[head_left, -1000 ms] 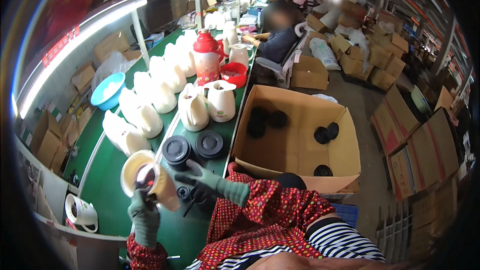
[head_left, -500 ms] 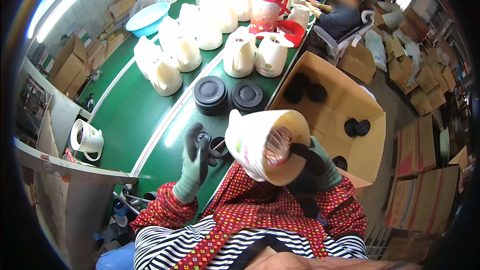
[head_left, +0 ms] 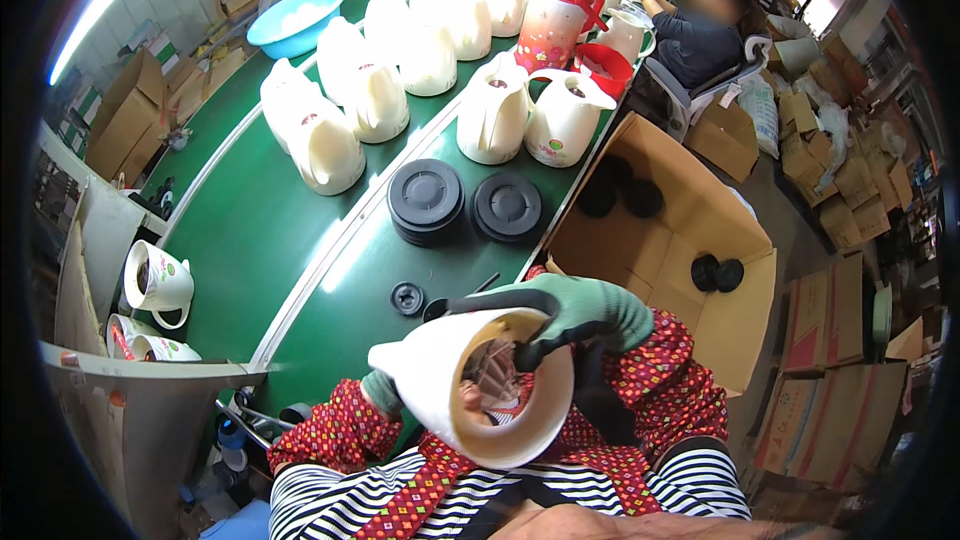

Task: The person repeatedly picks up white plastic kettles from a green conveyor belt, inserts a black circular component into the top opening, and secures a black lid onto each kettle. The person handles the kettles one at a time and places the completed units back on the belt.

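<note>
A white thermos jug (head_left: 420, 360) lies tilted in front of my chest, its wide open base toward me. Inside it shows a shiny glass liner (head_left: 490, 377). My right hand (head_left: 550, 315), in a green glove with dark fingers, grips the base rim, with its thumb inside the opening and its fingers over the outside. Behind the jug's left side is my left hand (head_left: 379, 391), of which only a bit of green glove shows; its fingers are hidden. Just beyond the jug, a small black ring-shaped part (head_left: 407, 298) lies on the green table beside a dark cup-like part (head_left: 436, 310).
Black round discs stand in two stacks (head_left: 426, 198) (head_left: 506, 206) past my hands. Several white jugs (head_left: 493, 110) and a red flask (head_left: 556, 15) stand farther back. A cardboard box (head_left: 735, 330) with black discs is at right. Other jugs (head_left: 160, 282) stand left. A person (head_left: 695, 40) sits beyond.
The jug has come left and nearer to me, its open base now facing me more. My left hand has left the small black part and moved behind the jug. My right hand now reaches over the rim.
</note>
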Demonstrator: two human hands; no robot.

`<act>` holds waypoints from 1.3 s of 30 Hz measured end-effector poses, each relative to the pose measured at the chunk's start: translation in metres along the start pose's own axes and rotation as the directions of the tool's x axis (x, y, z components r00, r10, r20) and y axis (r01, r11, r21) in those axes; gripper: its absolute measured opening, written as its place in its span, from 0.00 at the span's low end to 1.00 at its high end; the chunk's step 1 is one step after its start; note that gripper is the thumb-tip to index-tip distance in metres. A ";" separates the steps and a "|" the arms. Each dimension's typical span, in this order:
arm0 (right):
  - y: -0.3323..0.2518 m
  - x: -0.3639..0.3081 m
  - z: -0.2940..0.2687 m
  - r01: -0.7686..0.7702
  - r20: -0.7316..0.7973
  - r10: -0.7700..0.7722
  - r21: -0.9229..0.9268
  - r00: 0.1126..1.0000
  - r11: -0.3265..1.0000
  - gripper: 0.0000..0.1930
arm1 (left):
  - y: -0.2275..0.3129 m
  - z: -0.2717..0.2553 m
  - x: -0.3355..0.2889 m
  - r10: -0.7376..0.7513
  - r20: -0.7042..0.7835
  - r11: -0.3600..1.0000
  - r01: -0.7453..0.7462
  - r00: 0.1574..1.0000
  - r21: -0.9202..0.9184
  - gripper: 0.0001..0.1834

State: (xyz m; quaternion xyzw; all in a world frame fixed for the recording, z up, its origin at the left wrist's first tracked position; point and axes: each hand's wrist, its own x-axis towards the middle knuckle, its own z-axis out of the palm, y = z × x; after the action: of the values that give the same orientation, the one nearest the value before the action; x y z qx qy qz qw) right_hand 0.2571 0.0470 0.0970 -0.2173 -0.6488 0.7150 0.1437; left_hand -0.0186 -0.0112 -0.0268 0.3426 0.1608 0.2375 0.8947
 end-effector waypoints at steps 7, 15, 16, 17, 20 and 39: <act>0.072 0.070 -0.088 -0.311 -0.551 0.036 -0.414 0.834 0.856 0.50 | 0.012 -0.009 -0.038 0.126 -0.333 0.990 -0.140 0.934 -0.018 0.38; 0.178 0.101 -0.141 -0.775 -0.782 0.059 -0.599 0.620 0.201 0.60 | 0.000 -0.042 0.010 0.439 -0.449 0.882 -0.278 0.778 0.380 0.33; 0.186 0.101 -0.142 -0.771 -0.787 0.009 -0.601 0.617 0.211 0.58 | -0.001 -0.045 0.017 0.455 -0.460 0.878 -0.296 0.763 0.377 0.32; 0.190 0.101 -0.142 -0.760 -0.785 -0.045 -0.612 0.618 0.220 0.55 | -0.002 -0.048 0.019 0.470 -0.470 0.872 -0.311 0.747 0.379 0.32; 0.185 0.084 -0.133 -0.783 -0.828 -0.136 -0.559 0.544 0.272 0.51 | 0.000 -0.042 0.003 0.495 -0.470 0.856 -0.315 0.731 0.410 0.31; 0.049 -0.132 0.120 -0.041 -0.792 -0.495 -0.543 0.359 0.839 0.50 | -0.007 0.087 0.030 0.278 -0.037 0.921 -0.255 0.960 0.296 0.22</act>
State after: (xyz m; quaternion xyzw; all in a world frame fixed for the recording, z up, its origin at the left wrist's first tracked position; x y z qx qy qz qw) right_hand 0.3151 -0.1263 0.0728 -0.5041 -0.6382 0.2647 0.5183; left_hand 0.0479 -0.0464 0.0263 0.4781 0.1804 0.3441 0.7877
